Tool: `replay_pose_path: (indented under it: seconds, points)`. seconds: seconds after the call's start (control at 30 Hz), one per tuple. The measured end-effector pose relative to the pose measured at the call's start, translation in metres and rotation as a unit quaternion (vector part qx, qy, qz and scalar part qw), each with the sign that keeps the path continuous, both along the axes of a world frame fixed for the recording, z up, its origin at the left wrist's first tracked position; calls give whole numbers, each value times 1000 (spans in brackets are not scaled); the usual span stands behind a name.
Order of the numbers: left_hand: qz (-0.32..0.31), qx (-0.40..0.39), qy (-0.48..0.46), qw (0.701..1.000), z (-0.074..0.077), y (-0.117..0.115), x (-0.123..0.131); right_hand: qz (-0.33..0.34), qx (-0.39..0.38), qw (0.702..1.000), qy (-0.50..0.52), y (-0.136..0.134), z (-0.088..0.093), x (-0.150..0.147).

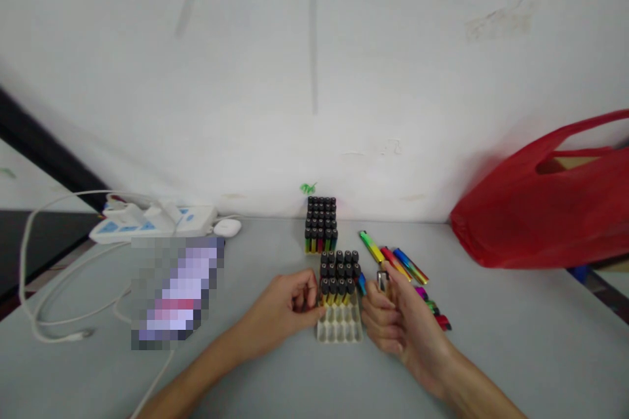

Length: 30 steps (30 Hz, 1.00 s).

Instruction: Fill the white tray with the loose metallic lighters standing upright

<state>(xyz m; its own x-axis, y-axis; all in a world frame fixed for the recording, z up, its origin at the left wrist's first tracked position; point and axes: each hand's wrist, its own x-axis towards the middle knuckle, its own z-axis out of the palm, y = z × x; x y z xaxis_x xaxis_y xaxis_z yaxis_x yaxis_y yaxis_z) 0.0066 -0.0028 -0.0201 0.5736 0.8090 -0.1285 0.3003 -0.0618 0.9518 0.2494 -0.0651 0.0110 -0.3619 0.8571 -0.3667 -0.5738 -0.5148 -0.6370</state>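
A small pale tray (339,334) with rows of slots lies on the table before me. Several black-topped lighters (339,270) stand upright in its farther rows, and the nearer slots are bare. At the tray's left side my left hand (289,304) has its fingers curled, thumb and fingertips against the edge. My right hand (398,327), just right of the tray, is closed round a lighter (382,280). Only its metal top shows near my thumb; the fingers hide its body. Behind the tray stands a block of similar lighters (321,225).
Shiny coloured lighters (410,267) lie loose beyond my right hand; more lie partly behind it. A red bag (540,209) sits at the right. Left are a white power strip (191,221), a cable (54,339), a white case (227,227) and a blurred-out phone-like object (181,294). A wall closes the back.
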Motion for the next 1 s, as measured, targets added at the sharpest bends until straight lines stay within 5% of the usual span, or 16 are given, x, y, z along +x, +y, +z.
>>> replay_pose_path:
  seconds: [0.17,0.67,1.0]
  points:
    - [-1,0,7,1000,-1,0,-1,-43,19,998,29,2,6,-2]
    - [11,-4,14,1000,7,-2,2,23,4,998,-57,2,-1,5]
    - [13,-6,18,1000,8,-2,2,3,-11,996,-83,-5,5,-2]
